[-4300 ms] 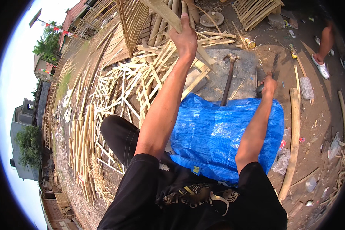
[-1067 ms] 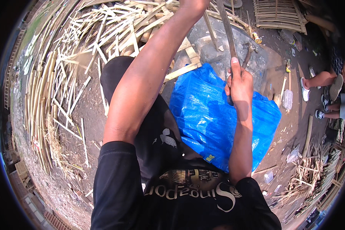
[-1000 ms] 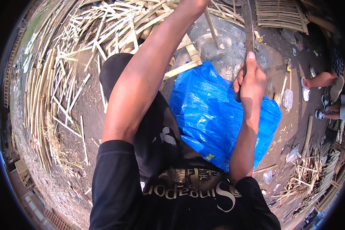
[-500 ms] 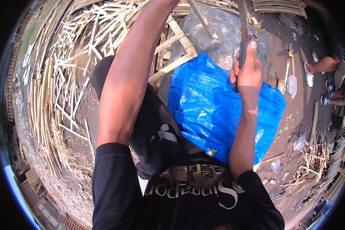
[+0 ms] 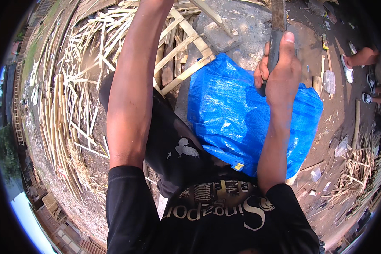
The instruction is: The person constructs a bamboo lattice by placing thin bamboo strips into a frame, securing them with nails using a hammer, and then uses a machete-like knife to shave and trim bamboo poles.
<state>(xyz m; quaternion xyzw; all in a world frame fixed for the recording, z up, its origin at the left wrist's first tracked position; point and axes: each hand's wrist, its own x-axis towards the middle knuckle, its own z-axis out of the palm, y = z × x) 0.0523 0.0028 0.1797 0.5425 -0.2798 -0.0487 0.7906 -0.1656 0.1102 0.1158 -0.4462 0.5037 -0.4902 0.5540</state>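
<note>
My right hand (image 5: 283,76) is wrapped round the dark handle of a machete (image 5: 278,19), thumb laid along the handle. Its brownish blade points away from me and runs out past the upper edge. My left forearm (image 5: 133,84) reaches far forward, and the hand itself lies beyond the top of the picture. Between the two arms, a split bamboo strip (image 5: 211,15) slants down over a grey stone slab (image 5: 245,31); its upper end is cut off by the frame. A blue plastic tarp (image 5: 228,101) covers my lap below the right hand.
Many split bamboo strips (image 5: 110,38) lie heaped at the far left, with longer bamboo poles (image 5: 57,127) nearer. A bamboo frame piece (image 5: 190,70) touches the tarp's left corner. At the right are a clear plastic container (image 5: 329,82), another person's legs (image 5: 362,57) and bamboo scraps (image 5: 362,169).
My right hand has moved slightly up and to the right with the machete. My left forearm has shifted left and farther up. The bamboo strip has shifted slightly too.
</note>
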